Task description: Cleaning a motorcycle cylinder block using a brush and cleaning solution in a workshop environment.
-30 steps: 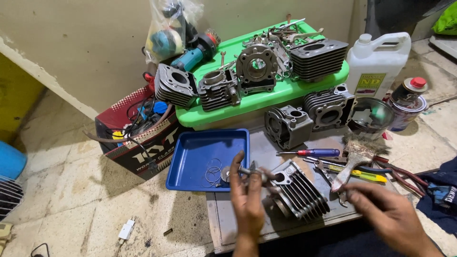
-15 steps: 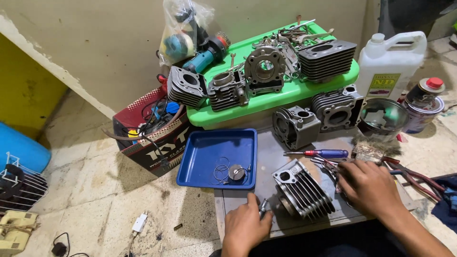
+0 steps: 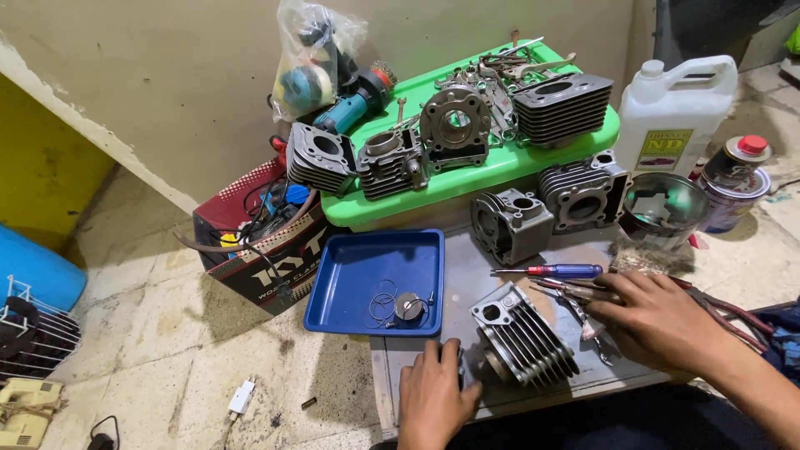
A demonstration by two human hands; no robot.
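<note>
Your finned engine cylinder lies on its side on the low metal counter, grey, with parallel cooling fins along its body and a square flange with a round port facing the blue tray. Behind it the long green plastic bin carries four more finned cylinders and a heap of wrenches. The red basket to its left holds tangled cables and small parts. The blue tray, just left of the cylinder, holds a small round cap and thin wire rings. Your left hand rests at the counter's near edge, its grip pressed together around a small metal piece beside the cylinder's flange. Your right hand lies over the pliers, fingers spread flat, just below the blue-and-red screwdriver.
</note>
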